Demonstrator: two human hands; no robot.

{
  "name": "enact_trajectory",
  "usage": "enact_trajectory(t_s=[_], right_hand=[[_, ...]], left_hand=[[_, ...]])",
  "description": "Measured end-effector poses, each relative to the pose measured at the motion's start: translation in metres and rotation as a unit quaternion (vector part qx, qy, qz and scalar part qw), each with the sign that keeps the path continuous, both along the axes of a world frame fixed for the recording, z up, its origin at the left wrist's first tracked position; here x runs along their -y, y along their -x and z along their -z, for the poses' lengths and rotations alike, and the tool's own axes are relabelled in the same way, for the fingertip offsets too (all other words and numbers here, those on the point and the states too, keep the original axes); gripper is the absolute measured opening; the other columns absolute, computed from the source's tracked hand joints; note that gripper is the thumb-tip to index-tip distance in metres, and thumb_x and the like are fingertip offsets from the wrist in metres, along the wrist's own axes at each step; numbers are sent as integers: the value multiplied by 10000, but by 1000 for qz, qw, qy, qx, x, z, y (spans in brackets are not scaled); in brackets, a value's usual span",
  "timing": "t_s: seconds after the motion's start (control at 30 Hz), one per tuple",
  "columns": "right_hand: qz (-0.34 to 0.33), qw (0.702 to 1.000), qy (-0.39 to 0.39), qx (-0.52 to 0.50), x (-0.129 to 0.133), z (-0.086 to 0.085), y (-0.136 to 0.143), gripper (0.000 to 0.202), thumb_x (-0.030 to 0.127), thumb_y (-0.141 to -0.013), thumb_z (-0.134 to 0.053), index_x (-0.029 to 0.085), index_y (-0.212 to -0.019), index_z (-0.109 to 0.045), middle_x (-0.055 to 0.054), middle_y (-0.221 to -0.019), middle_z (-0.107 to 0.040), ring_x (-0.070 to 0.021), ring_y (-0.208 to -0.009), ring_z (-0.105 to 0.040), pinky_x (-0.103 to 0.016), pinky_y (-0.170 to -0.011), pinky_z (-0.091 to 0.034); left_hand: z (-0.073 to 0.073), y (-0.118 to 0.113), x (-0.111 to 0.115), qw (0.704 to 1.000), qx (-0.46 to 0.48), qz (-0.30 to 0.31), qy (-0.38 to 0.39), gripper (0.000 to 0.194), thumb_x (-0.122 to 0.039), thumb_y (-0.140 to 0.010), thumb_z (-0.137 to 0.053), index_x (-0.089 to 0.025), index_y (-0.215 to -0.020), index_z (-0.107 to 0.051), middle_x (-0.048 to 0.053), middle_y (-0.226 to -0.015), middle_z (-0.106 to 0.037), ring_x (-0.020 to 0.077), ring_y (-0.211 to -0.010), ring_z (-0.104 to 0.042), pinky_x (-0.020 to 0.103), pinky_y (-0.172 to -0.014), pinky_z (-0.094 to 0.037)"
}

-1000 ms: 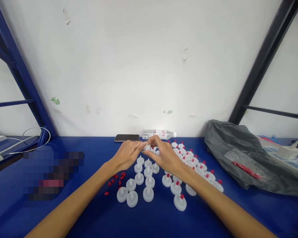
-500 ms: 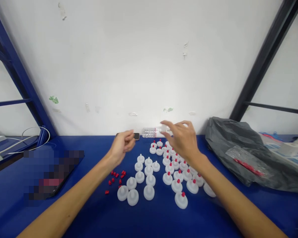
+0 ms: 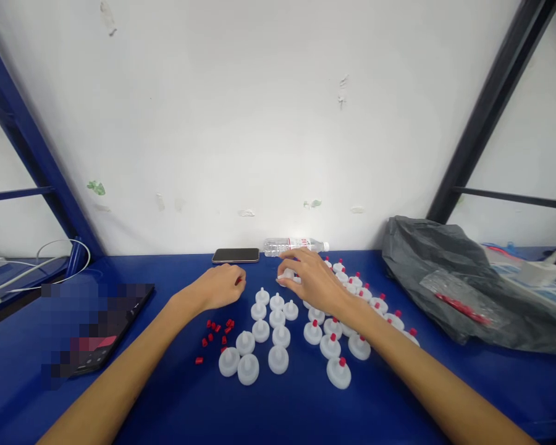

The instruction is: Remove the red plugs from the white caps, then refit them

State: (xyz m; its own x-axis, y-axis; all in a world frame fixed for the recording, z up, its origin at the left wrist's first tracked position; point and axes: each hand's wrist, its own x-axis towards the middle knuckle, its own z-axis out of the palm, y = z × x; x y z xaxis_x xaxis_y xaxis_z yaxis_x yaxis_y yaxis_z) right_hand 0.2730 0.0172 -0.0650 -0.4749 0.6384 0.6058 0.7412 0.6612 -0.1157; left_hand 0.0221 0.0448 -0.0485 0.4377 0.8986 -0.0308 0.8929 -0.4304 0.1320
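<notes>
Head view | blue table [image 3: 278,408], white wall [image 3: 278,123] behind | phone [image 3: 236,255], bottle [image 3: 278,247] at the back edge; grey bag [image 3: 412,253] right | my forearm [image 3: 398,346] hides some red-capped pieces [image 3: 338,374]; uncapped ones [image 3: 278,360] mid-table | my left hand [image 3: 222,285] curled closed near red caps [image 3: 224,340] | my right hand [image 3: 312,278] round a white piece [image 3: 285,278], can't tell if gripped

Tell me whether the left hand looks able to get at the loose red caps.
Probably yes: the left hand is close to the red caps, with nothing seen between them. The nearest cap to the white piece is partly hidden by it.
</notes>
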Motion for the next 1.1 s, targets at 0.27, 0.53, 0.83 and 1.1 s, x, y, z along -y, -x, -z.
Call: enact_trajectory(t_s=[0.27, 0.53, 0.83, 1.1], right_hand=[[-5, 997, 60, 45, -5, 7, 1, 48, 226, -943, -723, 232, -965, -765, -26, -832, -741, -229, -878, -662, -426, -903, -452], [-26, 993, 96, 62, -5, 7, 0, 112, 272, -986, -658, 282, -999, -769, 30, -797, -770, -190, -800, -688, -365, -870, -465], [36, 995, 65, 67, -14, 13, -8, 250, 218, -1037, -532, 205, -1194, -726, -103, -1063, -759, -298, -1095, -632, -470, -954, -454], [46, 993, 88, 70, -18, 18, -8, 205, 210, -974, -655, 240, -1159, -739, -53, -1000, -785, -286, -1073, -660, -457, -992, -446]], left_hand=[[2, 5, -4, 1000, -8, 20, 21, 271, -377, -998, -641, -182, -1184, -678, 76, -1186, -706, 208, -1001, -697, 410, -875, -602], [0, 13, -11, 996, 29, 67, 44, 255, -366, -991, -654, -165, -1146, -685, 70, -1151, -713, 210, -1004, -697, 425, -888, -596], [-7, 24, -11, 982, 33, 100, 157, 235, -375, -974, -677, -148, -1029, -704, 30, -987, -730, 172, -846, -702, 356, -779, -604], [-12, 18, -4, 979, 28, 102, 174, 258, -406, -971, -678, -152, -1004, -702, 13, -906, -720, 142, -744, -675, 327, -721, -589]])
